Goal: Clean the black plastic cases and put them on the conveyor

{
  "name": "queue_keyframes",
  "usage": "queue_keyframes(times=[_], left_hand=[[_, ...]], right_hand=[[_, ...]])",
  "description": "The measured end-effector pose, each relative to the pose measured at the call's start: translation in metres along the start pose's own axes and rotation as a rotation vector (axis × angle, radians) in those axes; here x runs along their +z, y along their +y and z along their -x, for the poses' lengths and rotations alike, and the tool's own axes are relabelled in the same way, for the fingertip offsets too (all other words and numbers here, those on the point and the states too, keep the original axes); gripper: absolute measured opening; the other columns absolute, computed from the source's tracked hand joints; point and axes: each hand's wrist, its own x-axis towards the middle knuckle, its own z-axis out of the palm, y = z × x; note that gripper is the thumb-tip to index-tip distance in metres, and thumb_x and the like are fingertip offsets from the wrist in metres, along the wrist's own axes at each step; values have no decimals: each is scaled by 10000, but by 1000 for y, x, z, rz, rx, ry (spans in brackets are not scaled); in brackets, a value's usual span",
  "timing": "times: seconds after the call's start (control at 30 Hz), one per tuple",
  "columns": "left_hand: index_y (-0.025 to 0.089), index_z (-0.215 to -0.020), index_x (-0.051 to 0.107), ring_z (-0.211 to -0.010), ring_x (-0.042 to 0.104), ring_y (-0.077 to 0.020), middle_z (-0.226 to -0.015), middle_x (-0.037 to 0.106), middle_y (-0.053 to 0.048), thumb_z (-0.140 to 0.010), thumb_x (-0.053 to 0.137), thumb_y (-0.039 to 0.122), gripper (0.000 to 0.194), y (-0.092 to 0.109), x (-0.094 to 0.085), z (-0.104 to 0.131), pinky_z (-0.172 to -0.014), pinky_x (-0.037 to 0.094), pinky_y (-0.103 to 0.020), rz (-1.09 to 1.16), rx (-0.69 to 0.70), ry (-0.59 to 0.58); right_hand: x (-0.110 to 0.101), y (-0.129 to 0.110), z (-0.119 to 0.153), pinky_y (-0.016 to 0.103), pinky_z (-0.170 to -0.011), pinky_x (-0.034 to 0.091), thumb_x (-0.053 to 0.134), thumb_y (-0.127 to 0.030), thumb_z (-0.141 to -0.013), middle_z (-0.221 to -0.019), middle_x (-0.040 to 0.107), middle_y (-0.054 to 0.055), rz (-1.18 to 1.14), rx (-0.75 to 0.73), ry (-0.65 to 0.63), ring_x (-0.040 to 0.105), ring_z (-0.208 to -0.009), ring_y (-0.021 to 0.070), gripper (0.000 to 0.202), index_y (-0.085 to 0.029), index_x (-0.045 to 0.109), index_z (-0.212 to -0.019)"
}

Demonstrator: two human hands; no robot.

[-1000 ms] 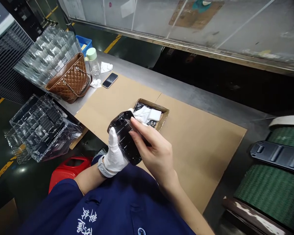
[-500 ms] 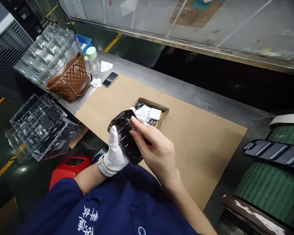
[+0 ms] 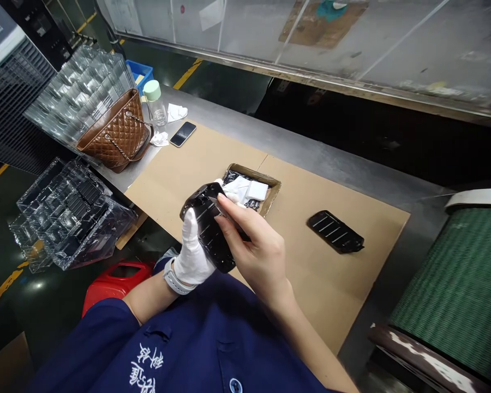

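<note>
My left hand (image 3: 193, 248), in a white glove, is wrapped round a black plastic housing (image 3: 216, 240) with rows of slots, held tilted above the front edge of the table. My bare right hand (image 3: 256, 240) is closed in a pinch at the housing's upper right side. A thin edge shows at its fingertips, too small to name. Just behind the hands, partly hidden by them, a shallow cardboard box (image 3: 273, 192) holds small dark pieces and a white pad (image 3: 256, 190). A second slotted black part (image 3: 335, 231) lies on the cardboard to the right.
Brown cardboard (image 3: 311, 295) covers the metal table. A green conveyor belt (image 3: 458, 273) stands at the right. Far left are a phone (image 3: 183, 134), a bottle (image 3: 155, 103), a brown quilted bag (image 3: 114, 131) and clear plastic trays (image 3: 82, 87). A red stool (image 3: 117, 278) stands below.
The second black part, earlier over the green belt at the right, now lies on the cardboard. Both hands keep nearly the same hold on the housing.
</note>
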Motion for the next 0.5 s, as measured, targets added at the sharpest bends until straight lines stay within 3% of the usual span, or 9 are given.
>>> queue_keyframes(times=[0.37, 0.5], left_hand=[[205, -1204, 596, -1294, 438, -271, -1224, 628, -58, -831, 341, 660, 641, -2, -7, -1, -1089, 382, -417, 30, -62, 37], [202, -1173, 611, -1288, 440, -301, -1201, 638, -67, -792, 332, 721, 702, -3, -8, -1, -1090, 372, -444, -16, -86, 8]], right_hand=[[-1, 4, 2, 258, -763, 561, 528, -232, -894, -939, 703, 37, -1, -32, -86, 658, -985, 190, 321, -261, 615, -1202], [-4, 6, 3, 267, -691, 573, 550, -287, -880, -923, 701, 36, -133, 97, -85, 679, -781, 159, 331, -233, 586, -1204]])
